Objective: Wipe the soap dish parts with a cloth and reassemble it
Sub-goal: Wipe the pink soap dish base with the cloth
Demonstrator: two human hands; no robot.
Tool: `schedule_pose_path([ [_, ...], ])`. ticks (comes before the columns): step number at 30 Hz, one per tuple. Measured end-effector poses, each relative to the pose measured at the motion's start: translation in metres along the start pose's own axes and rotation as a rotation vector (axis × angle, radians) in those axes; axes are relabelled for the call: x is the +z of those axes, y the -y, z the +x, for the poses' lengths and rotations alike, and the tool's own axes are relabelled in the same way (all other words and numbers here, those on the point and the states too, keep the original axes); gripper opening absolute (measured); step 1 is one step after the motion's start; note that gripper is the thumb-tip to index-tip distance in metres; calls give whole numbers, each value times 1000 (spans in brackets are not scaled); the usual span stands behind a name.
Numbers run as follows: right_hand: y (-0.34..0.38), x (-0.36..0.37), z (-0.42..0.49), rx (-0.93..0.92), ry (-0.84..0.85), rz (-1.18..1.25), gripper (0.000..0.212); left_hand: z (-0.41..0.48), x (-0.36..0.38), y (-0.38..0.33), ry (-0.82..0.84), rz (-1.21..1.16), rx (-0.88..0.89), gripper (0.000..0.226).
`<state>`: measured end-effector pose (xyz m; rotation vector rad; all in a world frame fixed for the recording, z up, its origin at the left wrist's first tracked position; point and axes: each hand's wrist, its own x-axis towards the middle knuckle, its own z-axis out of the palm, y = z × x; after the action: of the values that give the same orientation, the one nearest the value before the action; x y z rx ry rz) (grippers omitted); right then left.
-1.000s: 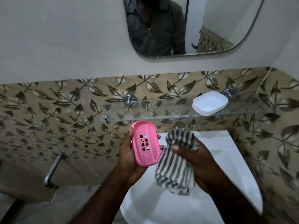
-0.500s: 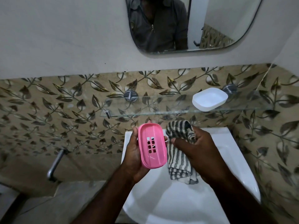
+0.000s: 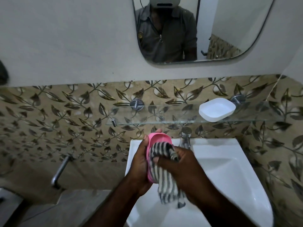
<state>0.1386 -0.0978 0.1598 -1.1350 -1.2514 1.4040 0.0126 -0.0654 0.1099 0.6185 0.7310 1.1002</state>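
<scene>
Over sink (image 3: 229, 161); left grip (image 3: 139, 163) holds pink tray (image 3: 159, 138); right grip (image 3: 183, 164) clutches cloth (image 3: 165, 177) covering it; white base (image 3: 217, 111) shelved

no readable txt, labels, brands or nos. anywhere, shirt emblem (image 3: 139, 34) too blurry

Glass shelf (image 3: 155, 113), bearing white base (image 3: 217, 111), juts above tap (image 3: 186, 138).

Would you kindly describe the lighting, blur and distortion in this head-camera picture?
Head view: dim, even light, no hard shadows; the white basin shows mild sheen; the wide-angle lens bows the border of the tiled wall; the right hand and striped cloth look slightly motion-blurred, the white dish on the glass shelf crisp.
</scene>
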Motion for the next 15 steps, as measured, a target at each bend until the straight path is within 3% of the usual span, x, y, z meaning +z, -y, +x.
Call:
schedule_pose_path([
  [3,12,-1,14,75,-76,384,12,-1,7,6,-2,13,-3,57],
  [7,2,1,2,51,18,273,17,0,4,-3,47,2,16,48],
  [10,-1,-5,-2,120,93,250,15,2,5,-2,2,15,-13,66],
  [13,8,-9,14,84,-48,386,14,4,11,7,8,45,-14,56],
  [15,15,-7,19,13,-89,351,13,6,13,7,1,14,-15,53],
])
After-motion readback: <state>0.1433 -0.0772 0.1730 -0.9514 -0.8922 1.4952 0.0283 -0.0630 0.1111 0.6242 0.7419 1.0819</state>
